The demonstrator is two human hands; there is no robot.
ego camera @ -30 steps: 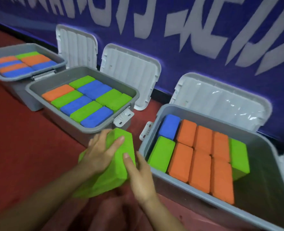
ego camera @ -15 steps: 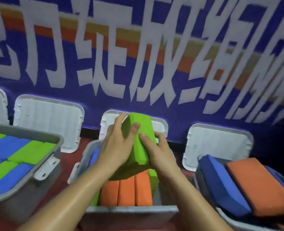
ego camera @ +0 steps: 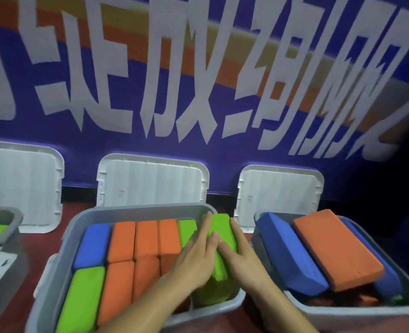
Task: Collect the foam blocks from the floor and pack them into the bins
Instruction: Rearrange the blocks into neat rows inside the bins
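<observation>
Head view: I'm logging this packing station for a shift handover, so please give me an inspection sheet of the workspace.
Surface: red floor, with the bins standing on it.
Job's things: green foam block at the right end of the middle bin, beside rows of orange, blue and green blocks. The right bin holds blue blocks and an orange one lying tilted. The left bin is only partly in view.
Clutter: nothing seen.
Grippers: left hand and right hand lie flat on the green foam block, fingers straight.
Cables: nothing seen.
Surroundings: white lids lean against a blue banner wall.
</observation>
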